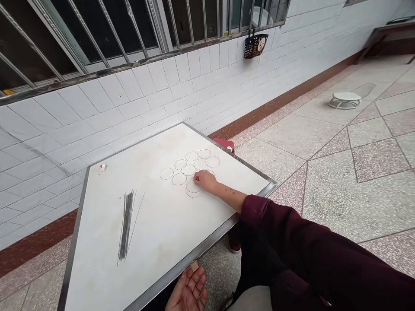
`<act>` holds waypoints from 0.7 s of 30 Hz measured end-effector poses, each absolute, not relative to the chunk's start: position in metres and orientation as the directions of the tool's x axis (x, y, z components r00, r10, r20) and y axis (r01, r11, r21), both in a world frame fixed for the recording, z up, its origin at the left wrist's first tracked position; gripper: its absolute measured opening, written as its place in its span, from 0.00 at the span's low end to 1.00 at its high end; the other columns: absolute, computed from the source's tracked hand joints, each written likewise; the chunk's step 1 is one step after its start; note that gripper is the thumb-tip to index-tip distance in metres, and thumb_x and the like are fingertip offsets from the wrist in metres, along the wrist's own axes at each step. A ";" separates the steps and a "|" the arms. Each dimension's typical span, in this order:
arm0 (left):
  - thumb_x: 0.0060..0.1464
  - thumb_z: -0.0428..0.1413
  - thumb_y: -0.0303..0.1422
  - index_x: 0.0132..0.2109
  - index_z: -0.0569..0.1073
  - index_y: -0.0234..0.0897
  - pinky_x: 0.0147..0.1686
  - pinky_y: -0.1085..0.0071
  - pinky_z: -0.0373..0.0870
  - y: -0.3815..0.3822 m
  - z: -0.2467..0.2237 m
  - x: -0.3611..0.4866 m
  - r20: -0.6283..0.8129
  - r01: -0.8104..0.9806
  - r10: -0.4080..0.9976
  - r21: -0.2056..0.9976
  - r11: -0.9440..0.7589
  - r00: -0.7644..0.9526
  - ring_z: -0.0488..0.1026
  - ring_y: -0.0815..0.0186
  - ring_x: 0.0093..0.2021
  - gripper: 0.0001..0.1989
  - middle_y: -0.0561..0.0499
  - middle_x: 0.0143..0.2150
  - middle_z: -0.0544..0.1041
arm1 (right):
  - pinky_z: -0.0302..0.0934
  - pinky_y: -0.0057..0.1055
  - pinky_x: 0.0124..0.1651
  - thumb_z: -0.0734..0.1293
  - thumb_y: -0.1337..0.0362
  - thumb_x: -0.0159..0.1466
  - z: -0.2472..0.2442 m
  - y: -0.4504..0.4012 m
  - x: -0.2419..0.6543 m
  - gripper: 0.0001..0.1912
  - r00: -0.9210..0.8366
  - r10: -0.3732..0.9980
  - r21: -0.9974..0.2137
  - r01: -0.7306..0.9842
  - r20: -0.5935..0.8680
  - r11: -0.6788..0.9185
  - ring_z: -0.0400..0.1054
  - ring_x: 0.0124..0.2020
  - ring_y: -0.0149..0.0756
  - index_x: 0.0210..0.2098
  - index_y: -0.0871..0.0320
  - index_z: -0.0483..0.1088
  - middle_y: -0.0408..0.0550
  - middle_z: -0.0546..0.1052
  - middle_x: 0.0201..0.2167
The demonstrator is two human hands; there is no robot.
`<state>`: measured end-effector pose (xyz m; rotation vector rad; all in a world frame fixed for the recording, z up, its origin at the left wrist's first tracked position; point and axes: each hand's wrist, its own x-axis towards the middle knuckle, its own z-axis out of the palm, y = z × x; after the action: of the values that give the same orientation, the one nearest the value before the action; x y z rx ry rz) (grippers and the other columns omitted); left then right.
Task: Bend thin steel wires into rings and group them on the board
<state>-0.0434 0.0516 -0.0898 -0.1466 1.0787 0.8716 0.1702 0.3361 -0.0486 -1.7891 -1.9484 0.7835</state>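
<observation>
My right hand point(205, 181) reaches over the white table, its thumb and fingers pinched together at the edge of a thin dark wire ring point(193, 197). Around it several similar wire rings point(166, 173) lie flat, some overlapping; my hand hides parts of the closest ones. My left hand point(188, 291) is palm up just below the table's near edge, fingers loosely curled and apart. A small tan piece point(194, 265) shows by its fingertips; I cannot tell whether it touches them. A bundle of straight thin wires point(126, 226) lies on the left of the table, with one wire slightly apart.
The white table point(158, 216) has a metal rim and stands by a tiled wall point(136, 97) under barred windows. A small white and red object point(103, 167) sits at its far left corner. Beyond are a red stool point(225, 144), a hanging black basket point(254, 45) and a low white chair point(345, 99).
</observation>
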 end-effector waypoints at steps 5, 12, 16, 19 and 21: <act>0.61 0.51 0.40 0.72 0.52 0.43 0.41 0.67 0.74 0.052 -0.084 -0.042 -0.824 -0.716 0.531 0.248 0.652 0.198 0.69 0.59 0.63 0.34 0.44 0.53 0.81 | 0.70 0.42 0.52 0.64 0.59 0.71 -0.055 0.341 0.170 0.14 -0.114 0.993 -0.643 0.762 -0.014 0.078 0.71 0.49 0.40 0.54 0.57 0.69 0.53 0.72 0.55; 0.60 0.52 0.39 0.71 0.55 0.44 0.39 0.67 0.74 0.055 -0.073 -0.039 -0.845 -0.737 0.507 0.232 0.635 0.171 0.63 0.60 0.66 0.34 0.43 0.55 0.80 | 0.67 0.42 0.52 0.67 0.58 0.68 -0.060 0.326 0.181 0.15 -0.107 0.983 -0.686 0.705 0.149 0.181 0.68 0.51 0.42 0.52 0.56 0.69 0.51 0.73 0.51; 0.62 0.50 0.39 0.71 0.54 0.40 0.37 0.68 0.74 0.057 -0.062 -0.036 -0.860 -0.748 0.482 0.208 0.630 0.167 0.59 0.60 0.69 0.33 0.41 0.58 0.77 | 0.63 0.41 0.53 0.81 0.56 0.49 -0.071 0.298 0.183 0.34 -0.195 0.964 -0.678 0.686 0.180 0.265 0.64 0.52 0.45 0.52 0.54 0.69 0.49 0.72 0.48; 0.62 0.49 0.38 0.71 0.54 0.41 0.36 0.67 0.74 0.058 -0.058 -0.035 -0.863 -0.757 0.475 0.191 0.625 0.174 0.64 0.59 0.67 0.32 0.41 0.55 0.79 | 0.61 0.44 0.55 0.82 0.57 0.45 -0.081 0.288 0.181 0.38 -0.213 0.959 -0.663 0.693 0.188 0.284 0.63 0.52 0.47 0.52 0.54 0.69 0.50 0.71 0.50; 0.62 0.49 0.38 0.72 0.54 0.41 0.36 0.66 0.75 0.058 -0.059 -0.037 -0.862 -0.763 0.472 0.177 0.621 0.184 0.69 0.58 0.63 0.32 0.41 0.52 0.81 | 0.60 0.44 0.55 0.81 0.58 0.47 -0.085 0.289 0.180 0.36 -0.205 0.959 -0.655 0.701 0.193 0.282 0.64 0.51 0.47 0.53 0.55 0.69 0.51 0.71 0.49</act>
<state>-0.0367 0.0582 -0.0590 -0.3238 1.0704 0.8920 0.1796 0.2887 -0.0854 -1.4838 -1.9819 0.5851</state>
